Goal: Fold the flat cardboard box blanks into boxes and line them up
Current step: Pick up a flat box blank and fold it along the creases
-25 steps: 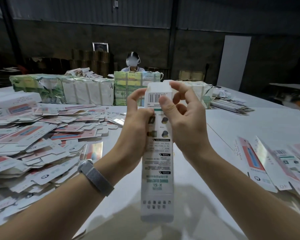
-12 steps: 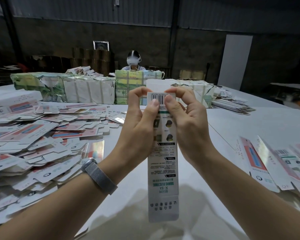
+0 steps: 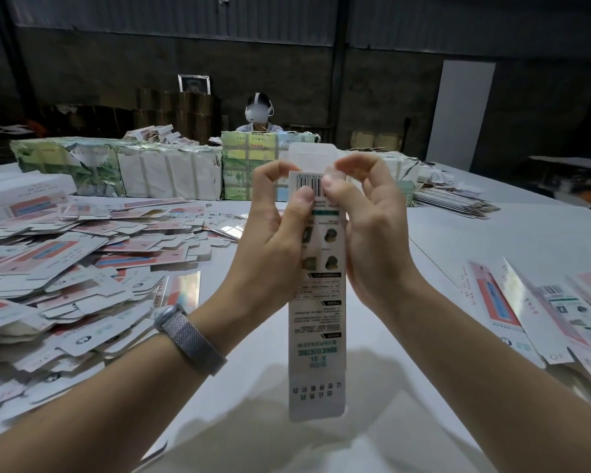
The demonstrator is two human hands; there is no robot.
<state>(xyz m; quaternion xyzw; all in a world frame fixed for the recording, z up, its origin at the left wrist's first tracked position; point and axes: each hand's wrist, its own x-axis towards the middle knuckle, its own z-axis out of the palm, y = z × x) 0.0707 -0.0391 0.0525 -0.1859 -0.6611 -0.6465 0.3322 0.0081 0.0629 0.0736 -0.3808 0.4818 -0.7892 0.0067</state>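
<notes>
A long, narrow white box [image 3: 317, 339] with a barcode and green print hangs upright in front of me, above the white table [image 3: 492, 244]. My left hand [image 3: 273, 240] grips its upper left side, thumb on the barcode panel. My right hand [image 3: 372, 230] holds the upper right side, thumb and fingers pinching at the top end. A white top flap [image 3: 309, 152] stands up above my fingers. The box's lower end is open, with a flap hanging down.
A heap of flat pink-and-white blanks [image 3: 65, 268] covers the table's left. More flat or partly folded blanks [image 3: 543, 308] lie at the right. Wrapped bundles [image 3: 144, 169] stand along the far side, with a masked person [image 3: 258, 112] behind them.
The box has shifted slightly right. Both thumbs have moved up onto the barcode panel and the top flap now stands up above my fingers.
</notes>
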